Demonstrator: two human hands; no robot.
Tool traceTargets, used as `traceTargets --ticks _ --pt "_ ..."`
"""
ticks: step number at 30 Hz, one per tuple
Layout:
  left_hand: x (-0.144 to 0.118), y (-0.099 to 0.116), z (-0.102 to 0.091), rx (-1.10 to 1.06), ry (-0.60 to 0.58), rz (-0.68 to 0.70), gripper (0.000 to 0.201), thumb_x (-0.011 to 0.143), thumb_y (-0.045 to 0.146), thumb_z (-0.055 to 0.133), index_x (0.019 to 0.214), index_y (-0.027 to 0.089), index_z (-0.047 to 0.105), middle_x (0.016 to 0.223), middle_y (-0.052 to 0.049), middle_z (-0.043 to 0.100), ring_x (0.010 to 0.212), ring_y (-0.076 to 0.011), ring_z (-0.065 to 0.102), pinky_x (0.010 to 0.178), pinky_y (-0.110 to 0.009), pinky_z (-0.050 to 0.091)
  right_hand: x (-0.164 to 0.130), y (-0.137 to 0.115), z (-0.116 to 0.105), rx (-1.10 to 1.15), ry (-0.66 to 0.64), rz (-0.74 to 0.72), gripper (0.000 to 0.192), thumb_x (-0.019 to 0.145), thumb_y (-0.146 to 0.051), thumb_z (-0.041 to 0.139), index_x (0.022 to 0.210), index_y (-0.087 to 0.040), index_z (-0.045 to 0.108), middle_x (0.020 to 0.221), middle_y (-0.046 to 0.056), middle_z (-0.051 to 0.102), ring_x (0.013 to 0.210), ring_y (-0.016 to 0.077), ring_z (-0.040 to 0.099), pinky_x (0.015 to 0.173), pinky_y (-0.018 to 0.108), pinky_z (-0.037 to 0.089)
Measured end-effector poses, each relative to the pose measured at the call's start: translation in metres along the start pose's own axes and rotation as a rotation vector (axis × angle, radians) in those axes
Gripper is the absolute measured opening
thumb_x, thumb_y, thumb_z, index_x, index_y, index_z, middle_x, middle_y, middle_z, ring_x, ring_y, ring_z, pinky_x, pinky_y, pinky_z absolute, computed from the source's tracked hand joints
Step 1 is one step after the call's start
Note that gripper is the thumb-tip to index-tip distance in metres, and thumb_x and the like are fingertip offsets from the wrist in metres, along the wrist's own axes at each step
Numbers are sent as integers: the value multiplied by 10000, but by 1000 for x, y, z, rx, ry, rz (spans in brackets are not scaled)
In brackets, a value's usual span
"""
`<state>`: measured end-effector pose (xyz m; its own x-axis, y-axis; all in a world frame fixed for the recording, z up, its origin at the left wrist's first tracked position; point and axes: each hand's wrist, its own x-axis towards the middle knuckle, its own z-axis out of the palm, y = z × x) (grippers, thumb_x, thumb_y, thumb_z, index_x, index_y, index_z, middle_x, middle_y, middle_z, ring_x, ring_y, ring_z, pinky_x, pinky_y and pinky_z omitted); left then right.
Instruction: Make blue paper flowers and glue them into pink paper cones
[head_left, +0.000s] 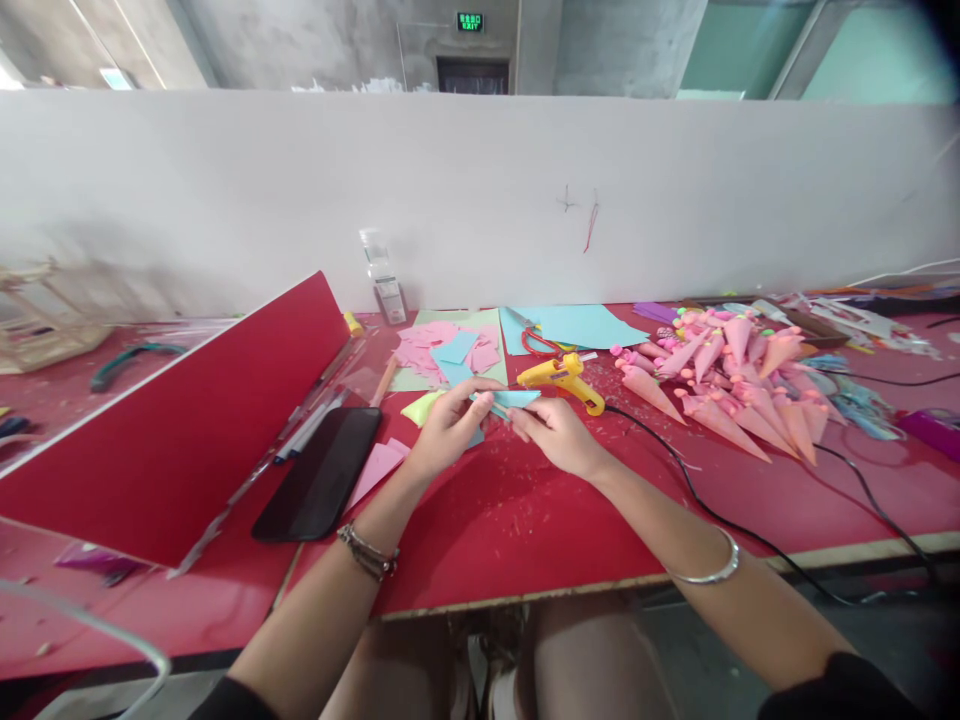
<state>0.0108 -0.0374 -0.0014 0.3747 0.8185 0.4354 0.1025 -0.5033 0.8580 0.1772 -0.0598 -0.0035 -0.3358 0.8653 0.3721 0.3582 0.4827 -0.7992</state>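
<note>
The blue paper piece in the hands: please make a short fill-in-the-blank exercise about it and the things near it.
1. Both hands, left hand and right hand, hold a folded paper piece of ____ colour.
2. The glue gun behind the hands is ____.
3. The pile of paper cones lies to the ____ of the hands.
4. The black phone lies on the ____ table.

Missing words: blue; yellow; right; red

A yellow glue gun (561,378) lies on the red table (495,520), its black cord (720,515) trailing right. Red scissors (537,342) rest on blue paper (581,326). A heap of pink paper cones (724,385) lies at right. Pink paper scraps (439,350) sit behind; a black phone (319,472) lies at left.
</note>
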Motion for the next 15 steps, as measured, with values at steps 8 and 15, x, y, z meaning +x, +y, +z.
traceTargets --ticks 8,15 --pt "3 9 -4 -165 -77 -70 239 732 352 572 742 124 641 556 -4 598 521 -98 544 568 -228 463 2 0 -6 259 -144 51 359 839 -418 411 650 -134 524 498 -58 356 438 46 299 426 208 234" --pt "2 10 -4 -39 -75 -66 301 737 365 565 556 130 614 515 -30 624 507 -112 574 550 -225 476 0 -1 -5 240 -173 68 371 839 -433 398 773 -114 576 525 -59 343 453 45 275 435 215 209"
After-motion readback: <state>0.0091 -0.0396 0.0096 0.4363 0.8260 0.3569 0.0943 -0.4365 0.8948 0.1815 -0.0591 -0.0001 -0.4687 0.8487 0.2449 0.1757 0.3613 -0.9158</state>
